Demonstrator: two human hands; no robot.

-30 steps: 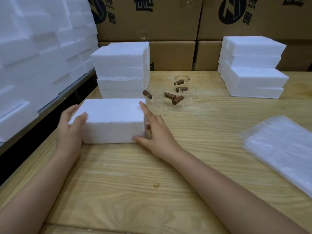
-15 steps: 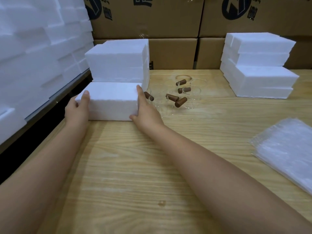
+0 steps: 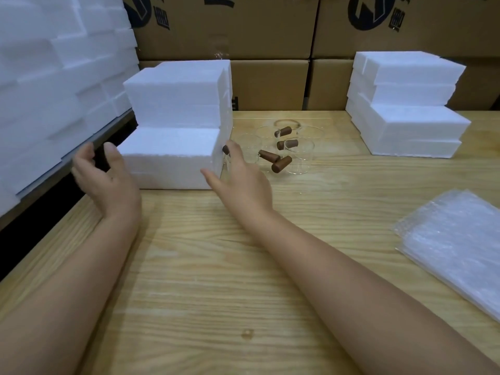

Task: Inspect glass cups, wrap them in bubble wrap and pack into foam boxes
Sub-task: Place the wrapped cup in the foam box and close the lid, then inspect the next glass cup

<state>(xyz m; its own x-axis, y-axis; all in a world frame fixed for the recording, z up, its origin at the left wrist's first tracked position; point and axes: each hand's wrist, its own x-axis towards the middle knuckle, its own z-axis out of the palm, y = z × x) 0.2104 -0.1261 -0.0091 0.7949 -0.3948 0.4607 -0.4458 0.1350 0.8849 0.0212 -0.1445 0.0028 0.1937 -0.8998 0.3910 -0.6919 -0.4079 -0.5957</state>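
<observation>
Both hands are flanking a white rectangular foam box (image 3: 167, 158) on the pale wooden table (image 3: 216, 266): the left hand (image 3: 105, 182) at its left end, the right hand (image 3: 240, 180) at its right end.

Outside the left hand, the table edge is dropping into a dark gap, and a wall of white foam blocks (image 3: 54, 77) is rising past it. Open tabletop is lying between the forearms and on the near side of both hands. Ahead of the hands, a stack of white foam boxes (image 3: 178, 96) is standing directly behind the box and closing off the room there.

The left hand is hanging open, fingers loosely curved, thumb just beside the box's left corner; contact cannot be confirmed. The right hand is lying open, fingers extended along the box's right end, thumb tip at the front right corner and seemingly touching it. Neither hand is gripping anything.

Just beyond the right fingers, clear glass cups with brown cylindrical handles (image 3: 297, 155) are clustering on the table. Further right, a second stack of white foam boxes (image 3: 405, 109) is standing. Right of the right forearm, a pile of clear bubble wrap sheets (image 3: 454, 244) is lying.

The box between the hands is sitting closed, so its contents cannot be told. Brown cardboard cartons (image 3: 243, 28) are lining the back.
</observation>
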